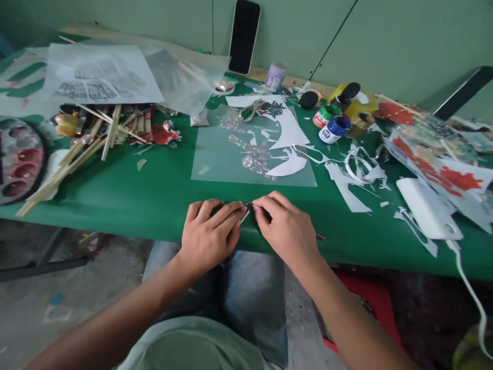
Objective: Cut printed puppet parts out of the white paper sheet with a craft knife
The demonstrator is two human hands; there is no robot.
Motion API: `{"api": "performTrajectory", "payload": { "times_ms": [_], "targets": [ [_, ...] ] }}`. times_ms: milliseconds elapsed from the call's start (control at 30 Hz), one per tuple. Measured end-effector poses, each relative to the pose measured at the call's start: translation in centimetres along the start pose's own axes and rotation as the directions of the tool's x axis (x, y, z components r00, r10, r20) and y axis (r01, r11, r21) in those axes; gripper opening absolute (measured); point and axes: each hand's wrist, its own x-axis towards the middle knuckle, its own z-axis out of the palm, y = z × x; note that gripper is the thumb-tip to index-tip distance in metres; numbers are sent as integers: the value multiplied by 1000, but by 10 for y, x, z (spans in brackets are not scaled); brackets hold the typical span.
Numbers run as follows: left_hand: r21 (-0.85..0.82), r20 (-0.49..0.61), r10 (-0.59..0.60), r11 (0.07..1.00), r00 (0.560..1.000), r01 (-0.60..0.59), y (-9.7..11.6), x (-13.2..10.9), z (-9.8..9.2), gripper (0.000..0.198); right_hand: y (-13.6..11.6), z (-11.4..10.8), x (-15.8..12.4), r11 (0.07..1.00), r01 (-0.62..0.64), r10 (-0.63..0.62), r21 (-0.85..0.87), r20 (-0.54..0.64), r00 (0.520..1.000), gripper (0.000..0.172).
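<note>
My left hand (211,228) rests at the front edge of the green table, its fingers bent and pressed together over a small patterned paper cutout (245,209). Only a corner of that piece, with a white edge, shows beyond the fingertips. Just to the right, my right hand (287,226) is closed in a pinch, its fingertips close to the cutout. The end of a thin dark-red stick (320,237) pokes out behind this hand; its tip is hidden or too small to make out. Beyond both hands lies a translucent sheet (219,167) bearing patterned cutouts (256,156).
Scissors (250,110) and white paper scraps (288,128) lie on the sheet. Paint jars (334,129) stand behind, right. A white corded device (427,208) sits at right. Wooden sticks (73,162), a paint palette (21,159) and printed paper (103,74) occupy the left. A phone (244,36) leans on the wall.
</note>
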Motion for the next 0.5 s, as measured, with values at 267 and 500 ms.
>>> {"api": "performTrajectory", "payload": {
  "times_ms": [267, 500],
  "targets": [
    [-6, 4, -9, 1000, 1000, 9, 0, 0, 0, 27, -1, 1, 0, 999, 28, -29, -19, -16, 999, 25],
    [-11, -2, -10, 1000, 1000, 10, 0, 0, 0, 26, -1, 2, 0, 995, 58, -61, -77, -31, 998, 27]
  ]
}}
